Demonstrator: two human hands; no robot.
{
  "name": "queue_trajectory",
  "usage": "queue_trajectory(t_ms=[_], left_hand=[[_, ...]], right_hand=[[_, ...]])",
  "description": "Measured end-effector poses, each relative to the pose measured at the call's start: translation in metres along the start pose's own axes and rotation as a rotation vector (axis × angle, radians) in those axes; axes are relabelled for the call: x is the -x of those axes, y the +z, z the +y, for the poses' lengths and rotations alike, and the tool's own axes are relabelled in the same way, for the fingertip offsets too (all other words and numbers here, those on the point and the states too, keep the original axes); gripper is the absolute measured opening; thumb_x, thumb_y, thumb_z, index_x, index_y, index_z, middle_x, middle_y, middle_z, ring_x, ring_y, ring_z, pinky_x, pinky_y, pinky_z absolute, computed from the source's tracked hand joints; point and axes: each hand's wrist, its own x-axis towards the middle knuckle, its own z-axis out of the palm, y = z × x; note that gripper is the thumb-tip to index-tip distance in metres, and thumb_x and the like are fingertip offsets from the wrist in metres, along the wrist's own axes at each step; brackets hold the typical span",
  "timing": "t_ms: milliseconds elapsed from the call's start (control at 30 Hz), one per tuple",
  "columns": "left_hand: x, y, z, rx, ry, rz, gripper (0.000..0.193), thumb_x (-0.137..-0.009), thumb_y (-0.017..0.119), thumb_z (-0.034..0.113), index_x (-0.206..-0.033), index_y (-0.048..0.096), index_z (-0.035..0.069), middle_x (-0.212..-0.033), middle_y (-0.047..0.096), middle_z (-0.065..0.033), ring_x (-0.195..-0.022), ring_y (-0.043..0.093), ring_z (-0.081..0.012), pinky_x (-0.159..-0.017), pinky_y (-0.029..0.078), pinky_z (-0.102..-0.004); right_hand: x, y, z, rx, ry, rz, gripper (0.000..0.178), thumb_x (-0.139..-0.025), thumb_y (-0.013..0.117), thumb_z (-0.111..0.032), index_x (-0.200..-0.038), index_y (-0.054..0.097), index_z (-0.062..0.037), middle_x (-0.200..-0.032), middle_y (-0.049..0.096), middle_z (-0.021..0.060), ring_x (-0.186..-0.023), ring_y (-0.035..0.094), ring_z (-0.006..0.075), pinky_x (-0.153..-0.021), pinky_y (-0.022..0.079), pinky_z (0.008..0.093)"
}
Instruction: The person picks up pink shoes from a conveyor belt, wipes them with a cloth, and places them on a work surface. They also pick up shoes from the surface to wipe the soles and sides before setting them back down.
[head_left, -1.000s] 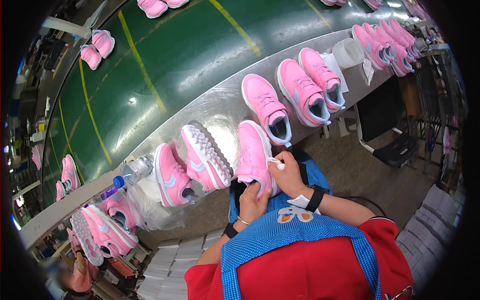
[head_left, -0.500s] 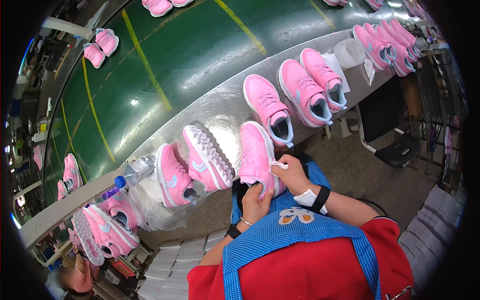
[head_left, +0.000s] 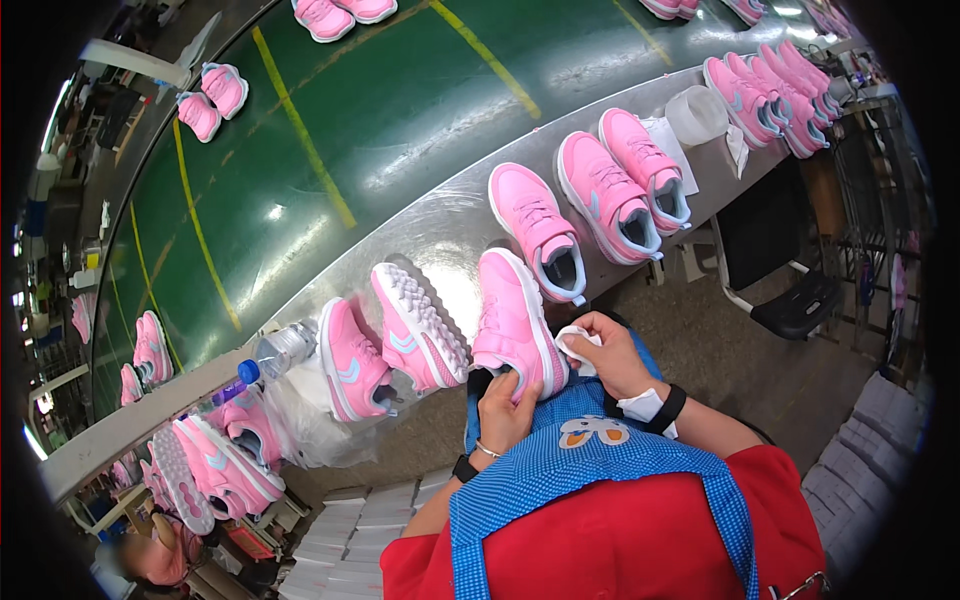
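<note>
My left hand (head_left: 503, 412) grips a pink sneaker (head_left: 512, 318) by its heel end, thumb on the outside and the other fingers partly hidden at the collar. The shoe's toe points away from me, over the metal ledge. Just to its right, my right hand (head_left: 612, 358) pinches a folded white cloth (head_left: 577, 345), slightly apart from the sole edge. Left of the held shoe, one pink sneaker (head_left: 418, 330) lies on its side with its white sole showing, and another sneaker (head_left: 352, 362) is beside it. Right of it, a sneaker (head_left: 537, 225) rests on the ledge.
A metal ledge (head_left: 440, 225) borders a green conveyor belt (head_left: 390, 110) carrying pairs of pink shoes. More sneakers, a clear round tub (head_left: 697, 115) and a black chair (head_left: 775, 260) are at right. A plastic bottle (head_left: 280, 352) lies at left, near a person (head_left: 165, 550).
My right hand has drawn away from the shoe's sole edge, to the right, with the cloth in its fingers. My left hand keeps its hold. Shoes on the belt have shifted slightly right in view.
</note>
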Motion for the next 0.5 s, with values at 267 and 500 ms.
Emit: queue_trajectory(t_ms=[267,500], left_hand=[[-0.040,-0.013,0.007,-0.433,0.202,0.115,0.021,-0.076,0.062,0.014,-0.083,0.053,-0.004,-0.077,0.054,-0.0184,-0.074,0.049,-0.0369,-0.065,0.040,-0.0429],[-0.060,-0.002,0.025,-0.842,0.243,-0.049,0.053,-0.067,0.067,0.024,-0.110,0.046,0.001,-0.093,0.051,-0.0161,-0.088,0.048,-0.0340,-0.077,0.034,-0.0456]], right_hand=[[0.018,-0.028,-0.048,-0.288,-0.169,-0.015,0.017,-0.082,0.058,-0.005,-0.099,0.054,-0.0012,-0.083,0.058,0.0052,-0.068,0.056,0.0103,-0.060,0.048,0.0242],[0.020,-0.112,-0.136,-0.439,-0.538,0.181,0.025,-0.079,0.059,-0.001,-0.103,0.054,0.0026,-0.089,0.058,0.0070,-0.074,0.057,0.0125,-0.070,0.047,0.0244]])
